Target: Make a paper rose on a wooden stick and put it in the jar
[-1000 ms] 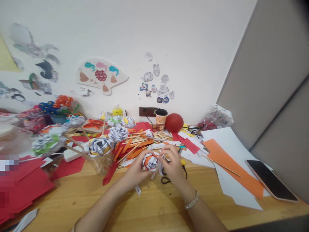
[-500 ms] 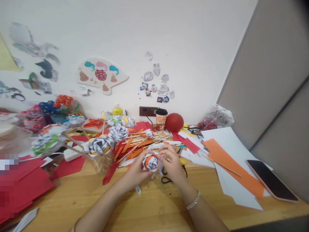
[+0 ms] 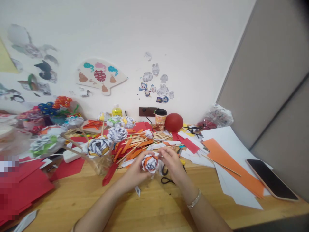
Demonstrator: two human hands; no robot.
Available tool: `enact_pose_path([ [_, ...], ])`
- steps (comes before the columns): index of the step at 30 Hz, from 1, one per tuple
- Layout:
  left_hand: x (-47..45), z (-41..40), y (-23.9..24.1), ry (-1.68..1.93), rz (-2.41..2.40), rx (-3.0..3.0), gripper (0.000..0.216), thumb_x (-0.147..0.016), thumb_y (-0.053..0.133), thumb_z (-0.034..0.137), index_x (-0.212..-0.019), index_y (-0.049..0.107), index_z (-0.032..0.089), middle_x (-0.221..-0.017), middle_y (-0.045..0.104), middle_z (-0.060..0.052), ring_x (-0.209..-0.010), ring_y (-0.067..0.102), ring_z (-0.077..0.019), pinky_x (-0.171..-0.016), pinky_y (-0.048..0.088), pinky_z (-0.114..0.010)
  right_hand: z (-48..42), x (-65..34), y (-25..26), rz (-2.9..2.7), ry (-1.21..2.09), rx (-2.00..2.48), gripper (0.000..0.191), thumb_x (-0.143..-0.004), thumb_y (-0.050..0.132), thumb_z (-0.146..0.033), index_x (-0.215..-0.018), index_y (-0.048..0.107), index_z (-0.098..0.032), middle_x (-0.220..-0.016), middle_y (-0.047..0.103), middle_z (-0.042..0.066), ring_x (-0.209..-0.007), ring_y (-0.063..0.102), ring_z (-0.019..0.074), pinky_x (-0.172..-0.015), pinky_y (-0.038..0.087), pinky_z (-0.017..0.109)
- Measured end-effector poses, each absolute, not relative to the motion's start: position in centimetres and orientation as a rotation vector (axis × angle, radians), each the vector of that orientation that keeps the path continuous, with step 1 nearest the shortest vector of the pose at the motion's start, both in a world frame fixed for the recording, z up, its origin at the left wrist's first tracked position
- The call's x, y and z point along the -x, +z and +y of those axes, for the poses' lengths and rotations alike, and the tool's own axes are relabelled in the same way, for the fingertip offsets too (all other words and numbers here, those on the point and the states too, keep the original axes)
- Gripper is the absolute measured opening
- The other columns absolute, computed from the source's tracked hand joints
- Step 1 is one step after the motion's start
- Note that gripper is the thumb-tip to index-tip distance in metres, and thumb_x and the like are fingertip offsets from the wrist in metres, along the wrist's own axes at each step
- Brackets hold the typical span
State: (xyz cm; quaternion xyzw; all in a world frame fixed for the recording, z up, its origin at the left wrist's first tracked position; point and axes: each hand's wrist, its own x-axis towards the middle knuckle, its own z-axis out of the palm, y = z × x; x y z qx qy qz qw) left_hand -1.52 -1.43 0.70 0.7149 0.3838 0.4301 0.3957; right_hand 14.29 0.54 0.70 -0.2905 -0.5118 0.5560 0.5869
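A small paper rose, white with grey print and orange edges, sits between both my hands above the wooden table. My left hand cups it from below and the left, fingers curled round it. My right hand pinches its right side with thumb and fingertips; a bracelet is on that wrist. Black-handled scissors lie on the table just under my right hand.
Finished paper roses on sticks stand at left, with wooden sticks and orange strips behind my hands. Red paper covers the left. A coffee cup and red ball stand by the wall. White and orange sheets and a phone lie right.
The rose has turned slightly in my hands, showing more orange. My right hand's fingers shifted lower along its right side. Both hands stay in the same place.
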Motion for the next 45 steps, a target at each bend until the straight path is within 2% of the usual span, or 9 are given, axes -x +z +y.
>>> enact_pose_path([
  [4,1.7,-1.3,0.6,1.162,0.927,-1.742,0.053,-0.065,0.062,0.014,-0.111,0.038,0.023,-0.114,0.048,-0.006,-0.098,0.053,-0.019,-0.081,0.046,-0.029,0.7,-14.6,0.7,-1.175,1.169,0.706,0.021,-0.076,0.057,-0.038,-0.073,0.057,-0.018,-0.071,0.052,-0.001,-0.068,0.05,0.0123,-0.067,0.042,0.025],
  [8,1.8,-1.2,0.6,1.159,0.806,-1.765,0.046,-0.071,0.06,0.022,-0.113,0.042,0.023,-0.118,0.049,-0.007,-0.11,0.047,-0.0222,-0.092,0.039,-0.033,0.5,-14.6,0.7,-1.387,1.072,0.667,0.014,-0.074,0.061,-0.032,-0.076,0.057,-0.019,-0.076,0.054,0.0,-0.073,0.052,0.0137,-0.069,0.043,0.026],
  [11,1.6,-1.2,0.5,1.165,0.798,-1.731,0.054,-0.073,0.059,0.025,-0.122,0.037,0.024,-0.129,0.041,-0.009,-0.118,0.041,-0.0244,-0.094,0.038,-0.034,0.3,-14.2,0.6,-1.425,1.065,0.669,0.013,-0.071,0.063,-0.029,-0.075,0.056,-0.019,-0.077,0.053,-0.001,-0.074,0.053,0.0138,-0.068,0.043,0.026],
  [14,1.3,-1.3,0.3,1.214,0.868,-1.733,0.066,-0.069,0.062,0.021,-0.126,0.03,0.025,-0.133,0.035,-0.01,-0.118,0.042,-0.0238,-0.092,0.041,-0.033,0.3,-13.8,0.2,-1.394,1.122,0.69,0.013,-0.072,0.061,-0.029,-0.078,0.053,-0.02,-0.075,0.054,-0.001,-0.072,0.054,0.0137,-0.067,0.045,0.026],
  [17,1.3,-1.3,0.3,1.291,1.022,-1.808,0.06,-0.064,0.064,0.017,-0.117,0.036,0.023,-0.121,0.045,-0.009,-0.109,0.048,-0.0213,-0.089,0.042,-0.032,0.3,-13.7,0.1,-1.436,1.055,0.696,0.012,-0.073,0.06,-0.028,-0.078,0.053,-0.02,-0.078,0.053,0.0,-0.074,0.054,0.0144,-0.068,0.045,0.027],
  [22,1.3,-1.1,0.6,1.224,1.081,-1.954,0.041,-0.067,0.058,0.016,-0.105,0.045,0.02,-0.107,0.054,-0.006,-0.099,0.054,-0.0198,-0.084,0.045,-0.031,-0.2,-14.3,0.9,-1.63,0.711,0.682,0.006,-0.077,0.056,-0.025,-0.075,0.06,-0.021,-0.082,0.052,0.002,-0.082,0.052,0.0158,-0.074,0.042,0.029],
  [34,1.4,-0.6,0.3,1.094,1.132,-2.213,0.042,-0.065,0.048,0.005,-0.104,0.05,0.019,-0.108,0.058,-0.008,-0.103,0.053,-0.0218,-0.088,0.041,-0.034,-0.3,-14.8,1.2,-1.793,0.546,0.817,0.002,-0.076,0.06,-0.022,-0.076,0.062,-0.021,-0.084,0.054,0.002,-0.086,0.051,0.0172,-0.079,0.04,0.031],
  [41,1.3,-0.7,0.4,1.102,1.138,-2.239,0.04,-0.066,0.047,0.005,-0.104,0.049,0.018,-0.106,0.058,-0.008,-0.1,0.054,-0.0203,-0.088,0.041,-0.033,-0.2,-14.7,1.0,-1.958,0.192,0.761,0.01,-0.08,0.05,-0.017,-0.081,0.06,-0.02,-0.086,0.054,0.004,-0.085,0.048,0.0181,-0.076,0.038,0.033],
  [45,1.2,-0.7,0.3,1.096,1.116,-2.252,0.042,-0.066,0.048,0.006,-0.106,0.049,0.019,-0.108,0.058,-0.008,-0.101,0.052,-0.0209,-0.087,0.041,-0.033,-0.1,-14.5,0.9,-1.897,0.353,0.813,0.01,-0.082,0.048,-0.017,-0.077,0.057,-0.02,-0.086,0.054,0.003,-0.086,0.049,0.017,-0.077,0.04,0.031],
])
